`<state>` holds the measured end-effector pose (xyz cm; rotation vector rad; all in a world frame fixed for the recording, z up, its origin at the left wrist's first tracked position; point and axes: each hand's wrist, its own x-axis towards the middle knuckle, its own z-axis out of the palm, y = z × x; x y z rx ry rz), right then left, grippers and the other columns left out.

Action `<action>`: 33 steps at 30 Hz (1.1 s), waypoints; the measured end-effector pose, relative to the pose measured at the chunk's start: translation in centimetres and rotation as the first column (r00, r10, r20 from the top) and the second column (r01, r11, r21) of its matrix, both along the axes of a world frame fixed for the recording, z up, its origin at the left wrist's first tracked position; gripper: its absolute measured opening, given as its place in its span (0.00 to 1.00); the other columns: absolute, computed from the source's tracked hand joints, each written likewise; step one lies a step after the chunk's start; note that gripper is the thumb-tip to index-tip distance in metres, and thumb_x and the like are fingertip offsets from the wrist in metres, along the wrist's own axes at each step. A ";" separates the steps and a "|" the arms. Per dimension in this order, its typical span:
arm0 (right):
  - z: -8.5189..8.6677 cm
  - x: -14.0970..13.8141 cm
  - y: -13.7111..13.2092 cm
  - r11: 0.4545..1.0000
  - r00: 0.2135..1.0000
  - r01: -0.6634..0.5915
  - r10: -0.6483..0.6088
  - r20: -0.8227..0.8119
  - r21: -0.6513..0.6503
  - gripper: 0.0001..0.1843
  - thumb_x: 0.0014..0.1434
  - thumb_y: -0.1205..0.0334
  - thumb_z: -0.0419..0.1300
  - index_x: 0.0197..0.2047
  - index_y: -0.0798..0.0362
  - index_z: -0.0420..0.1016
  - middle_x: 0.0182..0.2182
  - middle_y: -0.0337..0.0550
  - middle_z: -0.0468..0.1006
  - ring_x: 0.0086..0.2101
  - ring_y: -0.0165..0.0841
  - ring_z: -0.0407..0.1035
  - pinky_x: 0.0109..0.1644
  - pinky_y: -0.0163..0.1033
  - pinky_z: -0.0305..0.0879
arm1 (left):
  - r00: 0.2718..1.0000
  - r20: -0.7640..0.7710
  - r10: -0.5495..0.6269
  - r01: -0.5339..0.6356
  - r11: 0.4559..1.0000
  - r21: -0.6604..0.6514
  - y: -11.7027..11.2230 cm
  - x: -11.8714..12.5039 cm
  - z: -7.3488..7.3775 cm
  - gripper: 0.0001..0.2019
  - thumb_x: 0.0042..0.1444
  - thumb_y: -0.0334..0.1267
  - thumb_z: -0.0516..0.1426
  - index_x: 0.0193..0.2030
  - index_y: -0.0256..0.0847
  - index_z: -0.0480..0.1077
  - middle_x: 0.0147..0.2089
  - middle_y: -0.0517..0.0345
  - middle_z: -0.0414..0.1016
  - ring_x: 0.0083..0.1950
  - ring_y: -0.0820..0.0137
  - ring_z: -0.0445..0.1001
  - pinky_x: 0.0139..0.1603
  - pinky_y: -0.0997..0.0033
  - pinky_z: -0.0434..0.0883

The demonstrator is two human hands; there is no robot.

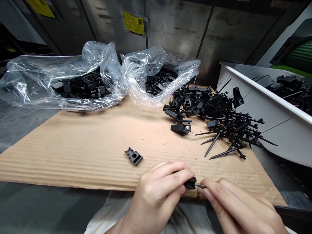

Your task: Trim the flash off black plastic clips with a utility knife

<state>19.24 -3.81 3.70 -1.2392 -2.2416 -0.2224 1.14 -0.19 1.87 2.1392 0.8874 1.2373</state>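
Observation:
At the front edge of the cardboard, my left hand (163, 188) is closed around a small black plastic part (190, 183). Its rounded, grooved end sticks out past the fingertips; the rest is hidden. My right hand (239, 204) pinches a thin pointed metal blade (200, 186) whose tip meets or nearly meets that part. Most of the blade is covered by the fingers. Left of the hands, a flat black plastic piece (134, 156) with a round hole lies alone on the cardboard.
The cardboard sheet (80, 146) covers the work surface. A tangled pile of black moulded parts and sprues (219, 110) lies at right. Two clear plastic bags (31, 84) (138, 65) hold black parts behind. A white bin (265, 113) with more parts stands at far right.

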 end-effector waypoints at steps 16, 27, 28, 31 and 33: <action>0.1 0.7 -0.1 0.987 0.997 -0.022 0.034 0.070 -0.161 0.14 0.62 0.70 0.47 0.33 0.52 0.73 0.22 0.38 0.77 0.18 0.27 0.71 0.24 0.28 0.69 | 0.999 -0.037 0.029 -0.028 0.999 0.043 -0.1 0.2 0.0 0.12 0.54 0.22 0.53 0.39 0.38 0.74 0.39 0.55 0.80 0.37 0.69 0.78 0.38 0.76 0.72; 0.1 0.8 -0.1 0.995 0.993 -0.025 0.036 0.110 -0.095 0.13 0.61 0.71 0.48 0.34 0.54 0.73 0.26 0.43 0.79 0.21 0.29 0.74 0.27 0.29 0.72 | 0.999 -0.048 0.023 -0.023 1.000 -0.008 -0.1 0.1 0.2 0.12 0.53 0.23 0.54 0.38 0.38 0.76 0.39 0.54 0.81 0.38 0.69 0.79 0.40 0.77 0.73; 0.2 0.8 0.0 0.993 0.994 -0.033 0.044 0.096 -0.114 0.13 0.61 0.71 0.48 0.35 0.54 0.73 0.26 0.42 0.79 0.21 0.28 0.74 0.28 0.29 0.72 | 0.999 -0.042 0.015 -0.016 1.000 -0.018 -0.1 0.1 0.2 0.12 0.53 0.23 0.54 0.39 0.38 0.76 0.39 0.55 0.81 0.38 0.69 0.79 0.40 0.76 0.73; 0.2 0.6 0.1 0.982 0.998 -0.048 0.053 0.025 -0.185 0.13 0.61 0.70 0.48 0.35 0.53 0.73 0.24 0.39 0.77 0.20 0.27 0.72 0.28 0.29 0.72 | 1.000 -0.004 -0.016 0.016 0.998 -0.059 0.1 0.0 0.3 0.13 0.53 0.22 0.54 0.39 0.38 0.76 0.38 0.55 0.81 0.38 0.69 0.79 0.39 0.77 0.74; 0.2 0.7 0.2 0.964 0.997 -0.071 0.067 -0.026 -0.257 0.12 0.61 0.69 0.48 0.33 0.51 0.71 0.23 0.38 0.76 0.22 0.27 0.73 0.28 0.28 0.71 | 0.999 0.025 -0.035 0.037 0.996 -0.086 0.2 0.0 0.5 0.13 0.52 0.21 0.54 0.37 0.37 0.77 0.37 0.55 0.81 0.38 0.70 0.79 0.39 0.79 0.74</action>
